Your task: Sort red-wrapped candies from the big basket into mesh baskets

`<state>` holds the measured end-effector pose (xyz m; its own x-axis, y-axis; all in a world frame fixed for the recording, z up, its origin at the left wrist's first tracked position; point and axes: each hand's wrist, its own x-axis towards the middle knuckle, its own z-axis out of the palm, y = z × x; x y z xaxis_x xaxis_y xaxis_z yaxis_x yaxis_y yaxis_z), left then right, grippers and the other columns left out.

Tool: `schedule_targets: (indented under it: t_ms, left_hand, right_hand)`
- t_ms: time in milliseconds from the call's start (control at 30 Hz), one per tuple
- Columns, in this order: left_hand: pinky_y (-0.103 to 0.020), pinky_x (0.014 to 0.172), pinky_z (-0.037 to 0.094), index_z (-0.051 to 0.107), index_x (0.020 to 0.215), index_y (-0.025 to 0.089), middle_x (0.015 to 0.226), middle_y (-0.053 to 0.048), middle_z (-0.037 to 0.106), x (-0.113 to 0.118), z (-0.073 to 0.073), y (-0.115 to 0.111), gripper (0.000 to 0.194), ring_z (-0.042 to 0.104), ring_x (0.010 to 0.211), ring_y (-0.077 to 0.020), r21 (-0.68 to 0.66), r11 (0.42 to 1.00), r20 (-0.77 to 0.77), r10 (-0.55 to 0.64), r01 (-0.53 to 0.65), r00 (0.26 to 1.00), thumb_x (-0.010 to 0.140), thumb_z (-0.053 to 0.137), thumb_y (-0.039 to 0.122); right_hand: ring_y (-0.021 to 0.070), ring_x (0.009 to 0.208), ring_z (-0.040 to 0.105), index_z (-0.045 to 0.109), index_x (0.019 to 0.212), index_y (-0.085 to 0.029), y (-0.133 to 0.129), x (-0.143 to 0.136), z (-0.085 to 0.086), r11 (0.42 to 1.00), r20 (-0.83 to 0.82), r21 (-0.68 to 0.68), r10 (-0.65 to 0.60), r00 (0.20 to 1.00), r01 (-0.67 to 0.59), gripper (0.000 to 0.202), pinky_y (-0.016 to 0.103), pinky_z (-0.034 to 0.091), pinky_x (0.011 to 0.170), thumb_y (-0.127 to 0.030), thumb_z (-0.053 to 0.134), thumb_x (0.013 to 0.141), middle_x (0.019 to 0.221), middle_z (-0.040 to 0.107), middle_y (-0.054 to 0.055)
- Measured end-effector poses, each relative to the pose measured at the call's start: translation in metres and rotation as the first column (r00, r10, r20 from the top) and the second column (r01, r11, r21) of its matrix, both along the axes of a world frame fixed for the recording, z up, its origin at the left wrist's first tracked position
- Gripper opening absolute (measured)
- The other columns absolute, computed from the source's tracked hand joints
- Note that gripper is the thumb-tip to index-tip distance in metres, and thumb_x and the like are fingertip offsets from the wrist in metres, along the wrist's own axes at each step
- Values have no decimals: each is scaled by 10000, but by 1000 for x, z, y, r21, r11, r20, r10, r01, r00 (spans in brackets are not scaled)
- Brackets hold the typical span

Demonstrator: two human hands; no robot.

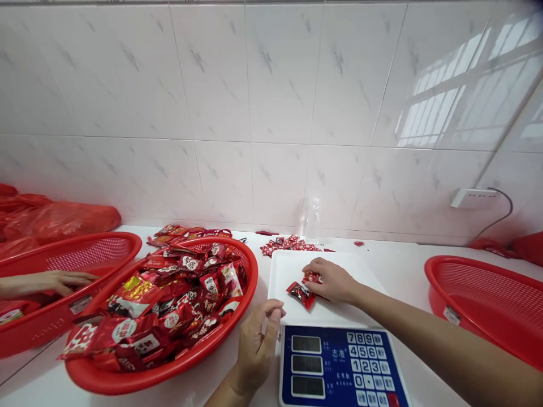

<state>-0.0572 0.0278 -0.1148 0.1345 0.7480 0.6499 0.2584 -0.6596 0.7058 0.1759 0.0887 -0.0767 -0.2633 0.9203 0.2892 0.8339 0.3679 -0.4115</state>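
Note:
My right hand (333, 281) reaches over the white weighing tray (297, 317) of the scale, its fingers closed on a small red candy packet (313, 277) lying on the tray. Beside those fingers is a second red packet (301, 295), dark in the middle. My left hand (258, 342) hovers at the tray's front left corner with fingers loosely bent, thumb apart and nothing visible in it. To its left stands a red plastic basket (250, 282) heaped with red snack packets (169, 305). The scale's blue keypad panel (339, 367) faces me, its displays unreadable.
Another person's hand (63, 281) reaches into a second red basket (127, 246) at left. A third red basket (436, 271) stands at right. Small packets (288, 244) and a clear bottle (313, 220) sit behind the scale. A power strip (474, 198) is on the tiled wall.

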Motion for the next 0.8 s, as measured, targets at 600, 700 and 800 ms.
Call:
schedule_targets:
  t_ms: [600, 700, 800]
  left_hand:
    - [-237, 673, 499, 617, 940, 178, 765, -13, 641, 1, 1, 1, 212, 615, 710, -140, -39, 997, -23, -60, 59, 998, 952, 430, 278]
    - [-241, 689, 497, 618, 939, 174, 770, -15, 642, 0, 0, 3, 220, 615, 727, -143, -35, 999, -19, -37, 36, 999, 954, 426, 280]
    - [-248, 711, 496, 620, 942, 170, 774, -16, 643, 0, -1, 4, 221, 613, 741, -146, -24, 1000, 2, 1, -1, 1000, 952, 430, 283]
  right_hand:
    - [186, 802, 593, 586, 1024, -261, -3, -6, -7, 996, 227, 36, -82, 970, 76, 233, 286, 364, 647, -400, 491, 863, 970, 614, 42]
    - [166, 791, 576, 594, 995, -241, 1, -4, -7, 997, 222, 27, -71, 972, 67, 201, 275, 370, 655, -354, 540, 838, 937, 612, 24]
    - [159, 802, 560, 591, 1006, -211, 4, -1, -6, 997, 221, 30, -70, 973, 65, 207, 291, 400, 680, -323, 566, 834, 961, 600, 18]
